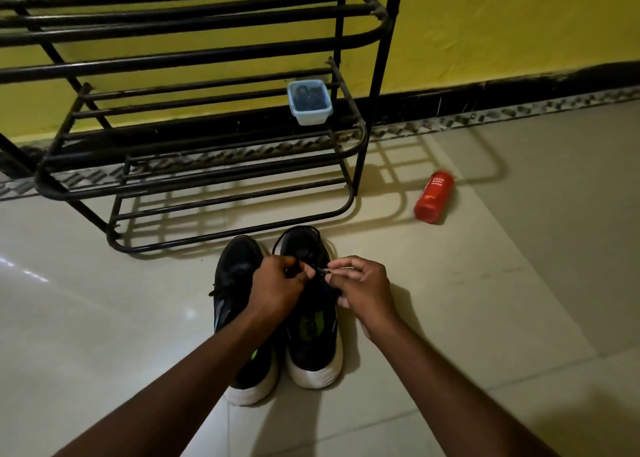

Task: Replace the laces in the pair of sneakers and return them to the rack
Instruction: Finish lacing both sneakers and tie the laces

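Note:
Two black sneakers with white soles stand side by side on the floor, toes toward the rack: the left sneaker [239, 283] and the right sneaker [313, 339]. Both my hands are over the right sneaker's lacing area. My left hand [278, 288] grips a black lace [320, 270] with curled fingers. My right hand [363, 288] pinches the same lace's other part between thumb and forefinger. The black metal rack [194, 165] stands just beyond the shoes. A small pale blue tub [309, 102] holding dark laces sits on its lower shelf.
A red body-wash bottle [434, 196] lies on the tiled floor right of the rack. A yellow wall with a black skirting runs behind. Pale floor tiles spread to the left and right of the shoes.

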Available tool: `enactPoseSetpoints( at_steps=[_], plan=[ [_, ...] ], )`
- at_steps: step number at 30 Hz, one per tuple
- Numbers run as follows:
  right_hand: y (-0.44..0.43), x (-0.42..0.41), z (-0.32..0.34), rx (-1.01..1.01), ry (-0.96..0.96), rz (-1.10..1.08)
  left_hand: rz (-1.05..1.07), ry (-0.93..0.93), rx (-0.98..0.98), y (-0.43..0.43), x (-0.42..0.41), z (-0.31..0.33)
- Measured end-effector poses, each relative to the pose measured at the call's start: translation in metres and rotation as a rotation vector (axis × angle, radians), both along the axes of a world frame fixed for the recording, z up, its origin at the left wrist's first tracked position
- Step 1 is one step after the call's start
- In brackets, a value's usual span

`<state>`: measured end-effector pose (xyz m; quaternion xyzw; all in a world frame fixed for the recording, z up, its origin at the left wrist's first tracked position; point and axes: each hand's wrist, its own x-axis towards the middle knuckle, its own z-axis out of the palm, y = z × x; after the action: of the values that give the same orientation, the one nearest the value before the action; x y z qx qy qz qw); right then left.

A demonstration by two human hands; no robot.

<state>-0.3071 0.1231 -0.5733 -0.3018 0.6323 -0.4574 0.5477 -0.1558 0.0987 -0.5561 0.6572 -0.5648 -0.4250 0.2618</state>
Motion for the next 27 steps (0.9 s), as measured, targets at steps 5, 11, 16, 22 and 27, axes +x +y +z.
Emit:
enactPoseSetpoints(
  at_steps=[5,11,16,22,27],
  plan=[
    [0.001,0.000,0.000,-0.025,0.033,0.023,0.019,-0.059,-0.046,0.005,-0.009,0.005],
    [0.004,0.002,-0.001,-0.047,0.065,0.023,0.044,-0.118,-0.122,0.009,-0.014,0.007],
    [0.003,0.002,-0.001,-0.045,0.071,0.019,-0.032,-0.216,-0.152,0.008,-0.011,0.004],
    [0.004,0.002,-0.002,-0.049,0.084,0.022,-0.078,-0.262,-0.165,0.007,-0.009,0.002],
    [0.005,0.004,-0.001,-0.051,0.077,0.000,-0.045,-0.253,-0.159,0.007,-0.010,0.002]
  ],
)
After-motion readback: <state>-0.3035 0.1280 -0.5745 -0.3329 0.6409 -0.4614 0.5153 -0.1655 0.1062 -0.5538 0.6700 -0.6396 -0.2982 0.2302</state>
